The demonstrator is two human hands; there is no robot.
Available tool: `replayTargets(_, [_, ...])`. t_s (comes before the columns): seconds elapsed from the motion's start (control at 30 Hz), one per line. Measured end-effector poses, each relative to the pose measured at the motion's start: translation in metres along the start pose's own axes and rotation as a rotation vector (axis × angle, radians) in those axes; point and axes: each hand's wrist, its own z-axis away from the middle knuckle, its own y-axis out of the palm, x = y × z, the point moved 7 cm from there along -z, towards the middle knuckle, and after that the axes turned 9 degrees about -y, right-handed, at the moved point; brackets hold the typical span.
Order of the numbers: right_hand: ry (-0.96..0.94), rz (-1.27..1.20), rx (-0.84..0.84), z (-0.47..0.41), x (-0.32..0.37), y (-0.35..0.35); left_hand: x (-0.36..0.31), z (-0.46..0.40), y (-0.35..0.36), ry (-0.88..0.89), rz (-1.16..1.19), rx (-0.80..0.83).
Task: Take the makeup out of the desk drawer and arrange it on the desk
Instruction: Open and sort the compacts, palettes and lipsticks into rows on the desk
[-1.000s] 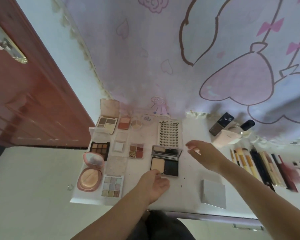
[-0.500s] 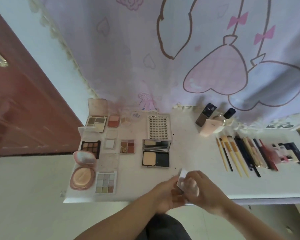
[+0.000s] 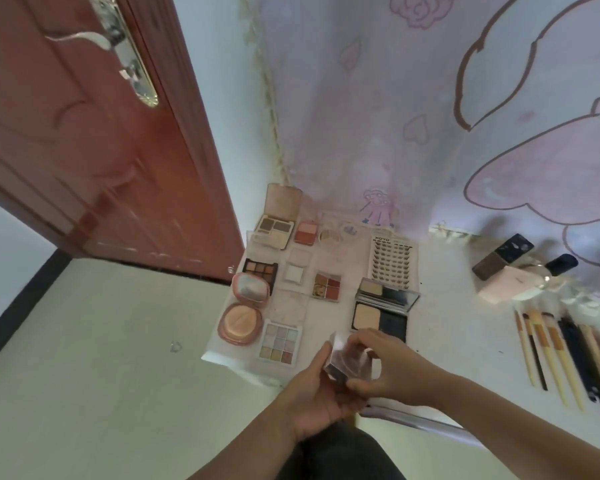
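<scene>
Both hands (image 3: pixel 347 382) round blurred compact (image 3: pixel 349 358)

Brushes (image 3: pixel 568 355) cut by right edge (held compact (image 3: pixel 349 362) blurred)

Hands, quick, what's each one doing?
Left hand: holds the small compact from below.
Right hand: pinches the same compact from above.

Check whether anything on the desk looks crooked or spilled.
Nothing stands out. The palettes lie flat in rows, the lash tray is straight and the brushes lie side by side. Both hands hold a small clear-lidded compact above the desk's front edge.
</scene>
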Motion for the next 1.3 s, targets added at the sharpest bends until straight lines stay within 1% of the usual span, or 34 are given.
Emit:
replayTargets(0.1, [-0.010, 0.024, 0.044, -0.009, 0.009, -0.001, -0.006, 0.007, -0.001, 0.031, 0.040, 0.023])
replayTargets(0.2, [0.001, 0.031, 0.033, -0.014, 0.016, -0.002, -0.010, 0.010, 0.004, 0.066, 0.038, 0.033])
replayTargets(0.3, [-0.003, 0.028, -0.057, -0.016, 0.024, -0.008, -0.016, 0.012, 0.013, 0.094, 0.030, 0.062])
replayTargets(0.37, [-0.024, -0.002, -0.129, -0.015, 0.025, -0.014, -0.020, 0.014, 0.020, 0.082, 0.019, 0.102])
replayTargets(0.43, [-0.034, -0.031, -0.157, -0.013, 0.025, -0.018, -0.022, 0.017, 0.026, 0.071, 0.003, 0.128])
replayTargets(0.73, [-0.040, -0.084, -0.130, -0.009, 0.015, -0.015, -0.012, 0.014, 0.025, -0.002, -0.034, 0.115])
replayTargets(0.83, [-0.033, -0.068, -0.093, -0.012, 0.016, -0.022, -0.020, 0.017, 0.024, 0.017, -0.062, 0.100])
replayTargets(0.93, [-0.016, -0.047, -0.040, -0.022, 0.022, -0.028, -0.033, 0.018, 0.027, 0.045, -0.037, 0.108])
replayTargets(1.07, [0.009, -0.044, -0.062, -0.029, 0.026, -0.040, -0.040, 0.021, 0.031, 0.034, -0.008, 0.144])
replayTargets(1.17, [0.084, -0.133, -0.036, -0.031, 0.018, -0.052, -0.031, 0.023, 0.023, -0.036, 0.036, 0.185])
replayTargets(1.27, [0.236, -0.420, -0.055, -0.032, -0.002, -0.053, -0.015, 0.022, 0.015, -0.105, 0.081, 0.210])
replayTargets(1.3, [0.278, -0.460, -0.065, -0.031, -0.006, -0.052, -0.012, 0.020, 0.013, -0.109, 0.073, 0.202])
